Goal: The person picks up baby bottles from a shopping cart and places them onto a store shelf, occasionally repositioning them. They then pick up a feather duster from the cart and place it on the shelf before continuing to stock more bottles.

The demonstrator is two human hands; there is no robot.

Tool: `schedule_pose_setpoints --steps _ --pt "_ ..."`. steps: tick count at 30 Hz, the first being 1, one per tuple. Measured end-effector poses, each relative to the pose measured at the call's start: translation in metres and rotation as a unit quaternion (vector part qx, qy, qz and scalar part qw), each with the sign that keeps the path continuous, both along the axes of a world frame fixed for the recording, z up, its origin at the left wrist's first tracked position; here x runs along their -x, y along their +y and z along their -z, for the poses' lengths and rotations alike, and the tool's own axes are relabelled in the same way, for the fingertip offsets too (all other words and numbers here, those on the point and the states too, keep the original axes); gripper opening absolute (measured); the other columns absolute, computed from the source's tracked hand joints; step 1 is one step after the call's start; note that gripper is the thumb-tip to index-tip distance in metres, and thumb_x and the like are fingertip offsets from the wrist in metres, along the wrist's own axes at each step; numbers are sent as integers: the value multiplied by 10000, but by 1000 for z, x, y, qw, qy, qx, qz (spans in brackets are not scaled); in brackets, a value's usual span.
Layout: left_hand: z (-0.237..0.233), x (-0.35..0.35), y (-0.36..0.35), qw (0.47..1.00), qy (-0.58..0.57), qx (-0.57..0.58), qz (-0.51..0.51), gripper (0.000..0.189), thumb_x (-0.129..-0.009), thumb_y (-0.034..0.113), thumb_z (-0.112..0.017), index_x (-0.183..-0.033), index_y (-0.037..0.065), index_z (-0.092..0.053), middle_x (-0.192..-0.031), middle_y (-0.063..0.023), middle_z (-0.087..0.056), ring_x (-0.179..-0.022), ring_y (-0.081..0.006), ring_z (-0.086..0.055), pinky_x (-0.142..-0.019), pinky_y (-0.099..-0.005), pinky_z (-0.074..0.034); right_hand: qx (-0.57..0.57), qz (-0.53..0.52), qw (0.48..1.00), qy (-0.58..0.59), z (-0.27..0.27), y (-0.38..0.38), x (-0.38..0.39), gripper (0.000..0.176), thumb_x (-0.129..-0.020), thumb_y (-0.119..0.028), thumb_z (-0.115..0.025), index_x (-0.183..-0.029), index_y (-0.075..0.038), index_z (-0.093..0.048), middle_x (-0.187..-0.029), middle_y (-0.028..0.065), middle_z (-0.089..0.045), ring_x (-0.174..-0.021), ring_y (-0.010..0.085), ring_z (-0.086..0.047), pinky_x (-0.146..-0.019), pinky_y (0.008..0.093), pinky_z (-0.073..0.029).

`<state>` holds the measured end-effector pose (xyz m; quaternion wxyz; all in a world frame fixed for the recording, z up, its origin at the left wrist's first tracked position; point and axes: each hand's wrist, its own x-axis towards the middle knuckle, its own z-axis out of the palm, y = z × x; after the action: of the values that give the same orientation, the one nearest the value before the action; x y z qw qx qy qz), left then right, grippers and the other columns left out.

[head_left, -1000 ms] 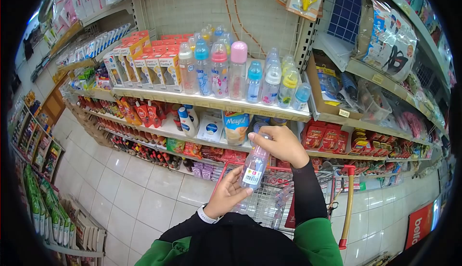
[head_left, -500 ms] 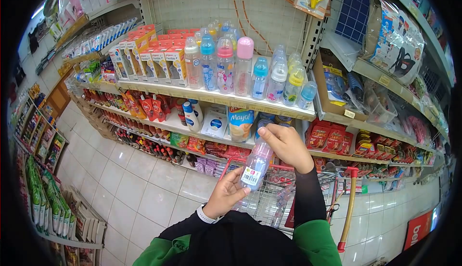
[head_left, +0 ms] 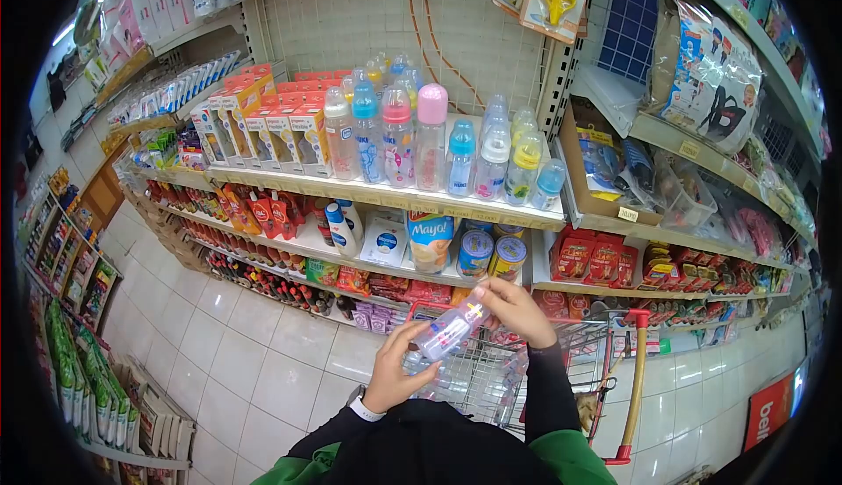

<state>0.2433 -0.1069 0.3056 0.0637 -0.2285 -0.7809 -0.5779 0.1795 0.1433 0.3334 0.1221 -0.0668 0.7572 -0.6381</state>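
Observation:
A baby bottle [head_left: 449, 331] with a purple-tinted body is held tilted over the shopping cart, its top toward the upper right. My right hand [head_left: 519, 311] pinches the top end, hiding most of the cap. At the lower end, my left hand [head_left: 395, 373] curves its thumb and fingers around the base. Printed marks in pink and yellow show on the side facing me. Beyond my hands stands a shelf row of baby bottles, among them a pink-capped bottle [head_left: 431, 130] and a small blue-capped bottle [head_left: 550, 183].
Below me is the wire shopping cart [head_left: 629, 380] with clear plastic items inside. Boxed bottles [head_left: 294, 139] line the upper shelf. Lower down are a Mayo! pack [head_left: 430, 241] and a blue can [head_left: 475, 253]. Tiled floor [head_left: 237, 353] lies to the left.
The bottle has turned and tipped further over, so its white barcode label no longer shows. Both hands are slightly lower in view, and the cans behind them have come into sight.

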Motion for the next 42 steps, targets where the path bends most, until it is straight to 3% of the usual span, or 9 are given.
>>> schedule_pose_setpoints --steps 4,12,18,25,33,35,37,40,42 --pt "2 4 -5 991 111 78 -2 545 -719 6 -764 -1234 21 -588 -1273 -165 -586 -1163 -332 -578 -983 -414 -463 139 17 988 -71 37 2 -8 337 -1004 -281 -578 -1225 -27 -557 -1041 70 -662 -774 121 -660 -665 249 -558" --pt "11 12 -8 959 229 158 59 541 -709 40 -769 -1223 62 -601 -1286 -126 -598 -1183 -352 -547 -1004 -449 -438 206 15 976 -65 38 13 -25 325 -980 -210 -615 -1250 -49 -533 -1097 54 -620 -896 121 -660 -766 265 -577" --pt "15 14 -9 978 168 124 26 645 -768 107 -772 -1351 51 -502 -1441 -173 -445 -1278 -389 -464 -1063 -458 -393 197 32 979 -50 29 22 -37 354 -934 -147 -669 -1243 -46 -529 -1083 51 -635 -931 119 -654 -786 279 -576" --pt "42 23 -26 982 87 169 11 718 -740 188 -832 -1347 29 -483 -1415 -212 -431 -1298 -386 -447 -1076 -443 -385 189 70 979 -33 20 30 -50 391 -897 -68 -686 -1256 -32 -536 -1135 71 -639 -983 139 -646 -857 294 -555" --pt "217 39 -79 963 -67 260 38 748 -735 289 -826 -1344 24 -483 -1333 -258 -479 -1260 -429 -465 -1068 -440 -396 95 137 978 128 -69 59 -64 505 -806 86 -703 -1273 4 -529 -1203 102 -609 -1107 179 -615 -915 307 -531" --pt "258 36 -92 946 -94 308 44 748 -733 319 -828 -1341 41 -492 -1339 -258 -479 -1270 -423 -461 -1079 -439 -389 85 195 952 222 -101 65 -63 532 -795 110 -691 -1288 4 -522 -1234 115 -589 -1124 189 -608 -915 304 -533" --pt "294 39 -102 918 -134 337 163 774 -730 337 -820 -1345 15 -479 -1367 -290 -456 -1299 -434 -444 -1094 -444 -381 29 272 887 372 -132 61 -50 531 -784 119 -686 -1281 11 -534 -1267 120 -568 -1150 202 -594 -934 307 -525" --pt "286 21 -102 918 -73 369 125 819 -732 348 -806 -1378 -12 -452 -1446 -275 -405 -1324 -410 -440 -1082 -426 -414 -228 348 692 590 -177 61 -9 473 -746 96 -712 -1197 5 -606 -1250 171 -624 -1158 280 -616 -909 360 -525" --pt "295 16 -101 910 -93 390 108 836 -738 353 -801 -1394 -11 -431 -1469 -272 -382 -1329 -409 -438 -1081 -424 -419 -292 339 639 626 -198 59 31 448 -757 66 -703 -1186 -27 -616 -1238 177 -634 -1134 348 -616 -911 386 -512"
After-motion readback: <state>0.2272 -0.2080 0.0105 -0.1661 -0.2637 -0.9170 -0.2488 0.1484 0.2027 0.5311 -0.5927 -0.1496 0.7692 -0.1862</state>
